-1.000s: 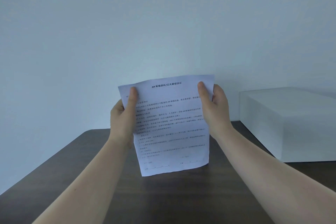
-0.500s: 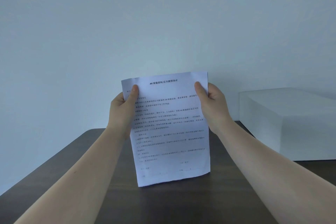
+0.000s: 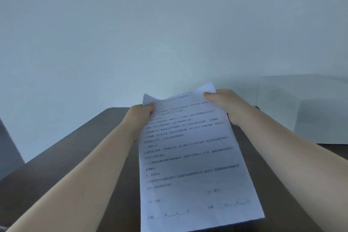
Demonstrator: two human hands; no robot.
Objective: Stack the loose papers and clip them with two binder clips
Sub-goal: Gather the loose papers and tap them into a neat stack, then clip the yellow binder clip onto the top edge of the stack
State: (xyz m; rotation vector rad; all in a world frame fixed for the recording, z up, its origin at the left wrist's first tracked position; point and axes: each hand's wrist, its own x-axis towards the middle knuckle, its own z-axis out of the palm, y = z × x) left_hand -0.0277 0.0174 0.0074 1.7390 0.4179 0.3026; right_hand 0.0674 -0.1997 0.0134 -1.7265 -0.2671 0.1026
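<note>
The left hand (image 3: 140,114) pinches the far left corner of a printed paper stack (image 3: 190,162) held above a dark desk (image 3: 79,156). The right hand (image 3: 224,100) pinches its far right corner. A white box (image 3: 308,111) sits far right.

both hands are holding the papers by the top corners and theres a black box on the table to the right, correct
Not quite: the box is white, not black, as the head view shows. The rest holds: the left hand and the right hand each grip a top corner of the papers, and the box sits on the table to the right.
</note>
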